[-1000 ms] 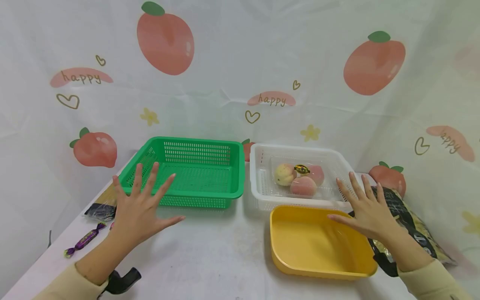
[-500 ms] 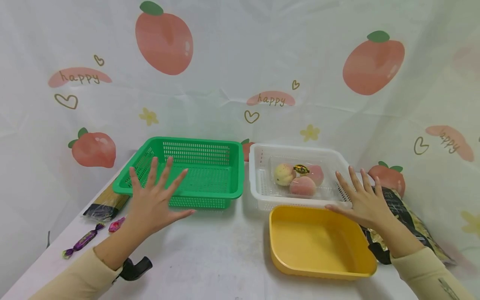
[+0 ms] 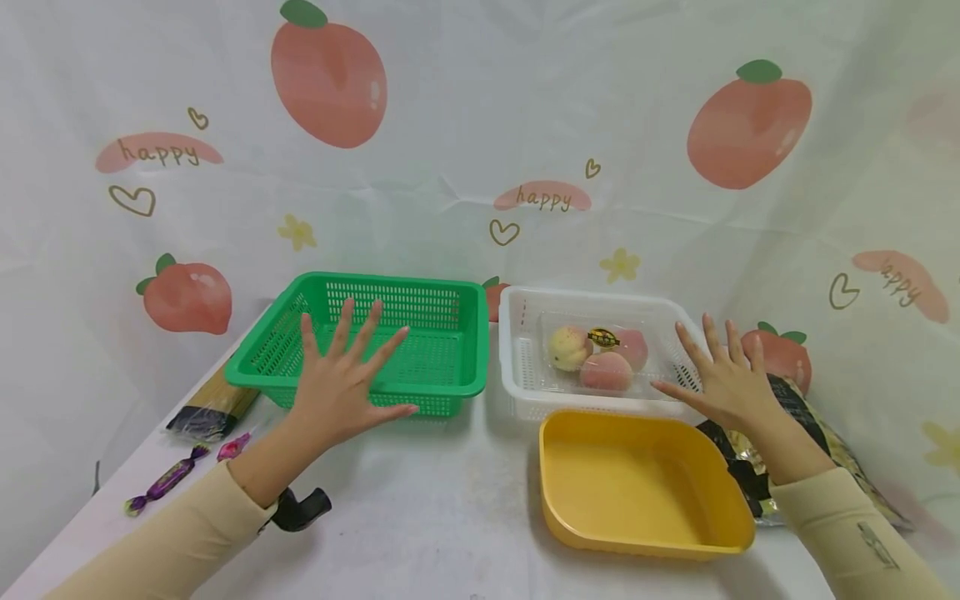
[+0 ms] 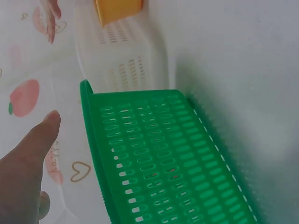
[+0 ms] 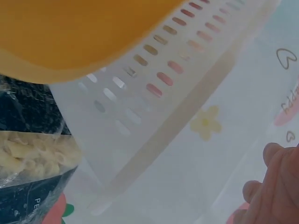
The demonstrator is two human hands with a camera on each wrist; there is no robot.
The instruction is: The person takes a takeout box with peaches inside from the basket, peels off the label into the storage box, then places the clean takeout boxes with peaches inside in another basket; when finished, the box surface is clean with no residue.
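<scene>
My left hand [image 3: 337, 392], fingers spread and straight, hovers in front of the green basket [image 3: 420, 389] and holds nothing. In the left wrist view the green basket [image 4: 149, 158] stands beside the fingers, apart from them. Spread in the same way, my right hand [image 3: 733, 390] is raised over the right side of the white basket [image 3: 525, 400] and behind the yellow bin [image 3: 637, 483]. Inside the white basket lies a clear plastic pack of peaches [image 3: 606, 372] with a black and gold label. In the right wrist view the fingers [image 5: 275, 186] touch nothing.
At the left lie a purple-wrapped candy [image 3: 169, 480], a pink-wrapped candy [image 3: 233, 447] and a pack of dry noodles [image 3: 213, 408]. A pasta bag [image 5: 37, 154] leans at the right, partly behind my right arm. A peach-printed cloth [image 3: 450, 108] hangs behind the white table [image 3: 450, 517].
My left hand has moved to the right and a little up, uncovering the pink candy and the noodle pack. The right hand has risen slightly. The baskets and bin have stayed put.
</scene>
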